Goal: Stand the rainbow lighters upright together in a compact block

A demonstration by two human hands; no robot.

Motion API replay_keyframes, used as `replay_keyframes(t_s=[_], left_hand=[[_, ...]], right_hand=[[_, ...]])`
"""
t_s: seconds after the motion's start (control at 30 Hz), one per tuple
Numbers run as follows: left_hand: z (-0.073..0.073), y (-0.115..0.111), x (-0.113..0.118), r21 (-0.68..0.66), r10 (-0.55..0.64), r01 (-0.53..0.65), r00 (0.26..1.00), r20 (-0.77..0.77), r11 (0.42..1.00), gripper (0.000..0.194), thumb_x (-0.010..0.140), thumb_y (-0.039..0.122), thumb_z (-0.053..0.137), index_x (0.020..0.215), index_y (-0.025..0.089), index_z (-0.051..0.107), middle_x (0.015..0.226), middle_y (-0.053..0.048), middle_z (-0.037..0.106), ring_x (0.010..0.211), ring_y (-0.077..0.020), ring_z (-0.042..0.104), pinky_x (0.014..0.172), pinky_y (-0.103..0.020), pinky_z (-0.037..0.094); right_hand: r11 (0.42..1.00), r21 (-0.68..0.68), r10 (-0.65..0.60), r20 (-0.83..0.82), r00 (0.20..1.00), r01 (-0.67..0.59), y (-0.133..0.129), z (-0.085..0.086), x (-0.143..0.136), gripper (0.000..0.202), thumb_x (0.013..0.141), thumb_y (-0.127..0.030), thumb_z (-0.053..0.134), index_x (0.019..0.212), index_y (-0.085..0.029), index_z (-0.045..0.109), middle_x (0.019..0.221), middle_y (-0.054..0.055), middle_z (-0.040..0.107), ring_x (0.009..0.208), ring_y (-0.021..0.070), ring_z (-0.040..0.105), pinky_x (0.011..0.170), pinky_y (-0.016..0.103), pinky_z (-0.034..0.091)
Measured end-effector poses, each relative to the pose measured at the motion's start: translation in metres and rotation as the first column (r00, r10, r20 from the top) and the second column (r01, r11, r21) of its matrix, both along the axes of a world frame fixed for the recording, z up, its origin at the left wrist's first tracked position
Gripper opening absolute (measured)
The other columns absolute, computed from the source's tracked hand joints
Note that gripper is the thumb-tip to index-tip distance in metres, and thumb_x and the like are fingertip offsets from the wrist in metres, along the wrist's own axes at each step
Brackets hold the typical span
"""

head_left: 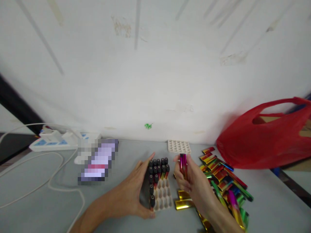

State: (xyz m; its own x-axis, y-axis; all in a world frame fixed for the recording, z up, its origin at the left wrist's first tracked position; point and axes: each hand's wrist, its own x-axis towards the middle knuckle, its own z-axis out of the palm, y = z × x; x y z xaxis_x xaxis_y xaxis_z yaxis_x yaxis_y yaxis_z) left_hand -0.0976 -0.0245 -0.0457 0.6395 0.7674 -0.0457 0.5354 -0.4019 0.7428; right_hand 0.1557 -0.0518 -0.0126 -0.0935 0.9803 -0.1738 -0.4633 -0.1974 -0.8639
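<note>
Left hand [128,195] lay open along a partly filled, beige moulded tray [163,196]; right hand [194,186] gripped a slender, glossy magenta item [184,163].

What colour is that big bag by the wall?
The bag is red, seen best in the head view.

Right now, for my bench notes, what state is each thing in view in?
Nearer tray: partly filled.
Farther tray: unfilled.
Left hand: spread beside nearer tray.
Right hand: closed around magenta pieces.
Loose pieces: lying piled.
Phone: lit, details blurred.
Power strip: plugs inserted.
Red bag: bulging.
</note>
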Motion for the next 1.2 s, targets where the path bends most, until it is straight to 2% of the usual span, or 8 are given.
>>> replay_keyframes(t_s=[0.07,0.2,0.37,0.47,0.57,0.67,0.97,1.2], left_hand=[[0.000,0.001,0.000,-0.006,-0.008,0.008,1.000,0.002,1.000,0.174,0.061,0.037,0.111,0.179,0.039,-0.016,0.190,-0.015,0.009,0.175,-0.0457,0.011,0.142,-0.064,0.011],[0.001,0.001,0.000,-0.017,-0.003,0.003,1.000,-0.005,1.000,0.173,0.061,0.034,0.111,0.179,0.038,-0.015,0.190,-0.016,0.009,0.175,-0.0448,0.011,0.142,-0.064,0.010],[0.002,0.000,0.000,-0.020,0.014,-0.013,1.000,0.005,1.000,0.171,0.062,0.033,0.110,0.179,0.038,-0.015,0.189,-0.016,0.010,0.174,-0.0465,0.013,0.141,-0.065,0.013],[0.001,0.000,0.000,-0.032,0.007,-0.006,1.000,0.017,0.999,0.170,0.062,0.033,0.110,0.180,0.038,-0.013,0.189,-0.015,0.010,0.174,-0.0470,0.013,0.142,-0.064,0.015],[0.001,0.000,0.000,-0.024,0.004,-0.004,1.000,0.013,1.000,0.172,0.062,0.034,0.110,0.179,0.040,-0.016,0.190,-0.015,0.007,0.174,-0.0474,0.011,0.141,-0.065,0.011],[0.002,0.000,0.001,-0.023,0.011,-0.010,1.000,0.003,1.000,0.173,0.061,0.036,0.110,0.179,0.039,-0.017,0.190,-0.015,0.007,0.174,-0.0478,0.011,0.142,-0.065,0.011],[0.003,-0.001,0.001,-0.018,0.012,-0.012,1.000,-0.005,1.000,0.175,0.061,0.031,0.111,0.178,0.040,-0.020,0.190,-0.016,0.008,0.175,-0.0474,0.009,0.141,-0.066,0.011],[0.000,0.000,-0.001,-0.034,0.002,-0.002,1.000,-0.001,0.999,0.175,0.061,0.034,0.112,0.178,0.042,-0.018,0.190,-0.014,0.008,0.175,-0.0454,0.012,0.142,-0.064,0.011]], right_hand=[[1.000,0.016,-0.002,0.015,1.000,0.001,0.001,-0.001,0.001,0.065,0.087,-0.083,0.080,0.098,-0.019,0.075,0.063,-0.007,0.046,0.054,0.0116,0.027,0.049,0.024,0.024],[0.996,0.086,-0.025,0.069,0.997,0.019,0.000,-0.003,-0.002,0.053,0.092,-0.069,0.085,0.087,-0.019,0.070,0.068,-0.003,0.057,0.059,0.0128,0.045,0.058,0.026,0.037],[0.996,0.029,0.084,-0.014,0.996,-0.084,-0.002,-0.002,-0.006,0.052,0.095,-0.071,0.080,0.086,-0.023,0.062,0.062,-0.007,0.050,0.048,0.0104,0.028,0.048,0.027,0.021],[0.990,0.011,0.144,-0.101,0.984,-0.144,0.000,-0.002,-0.004,0.062,0.091,-0.081,0.076,0.075,-0.023,0.058,0.058,-0.008,0.037,0.052,0.0119,0.025,0.052,0.027,0.025],[0.987,0.049,0.156,-0.110,0.982,-0.151,0.002,-0.006,-0.001,0.073,0.091,-0.083,0.071,0.059,-0.026,0.038,0.056,-0.009,0.027,0.053,0.0118,0.023,0.055,0.029,0.025],[0.989,0.021,0.147,-0.099,0.984,-0.145,0.002,-0.011,0.001,0.076,0.096,-0.080,0.063,0.055,-0.029,0.026,0.053,-0.009,0.019,0.050,0.0113,0.014,0.051,0.031,0.015],[0.992,-0.039,0.120,-0.074,0.990,-0.123,-0.002,-0.016,-0.007,0.062,0.085,-0.067,0.064,0.051,-0.032,0.027,0.049,-0.010,0.016,0.046,0.0107,0.012,0.047,0.030,0.012],[0.998,-0.068,0.017,0.008,1.000,-0.016,-0.004,-0.018,-0.008,0.051,0.082,-0.058,0.064,0.053,-0.031,0.032,0.050,-0.009,0.019,0.047,0.0107,0.014,0.047,0.029,0.012]])
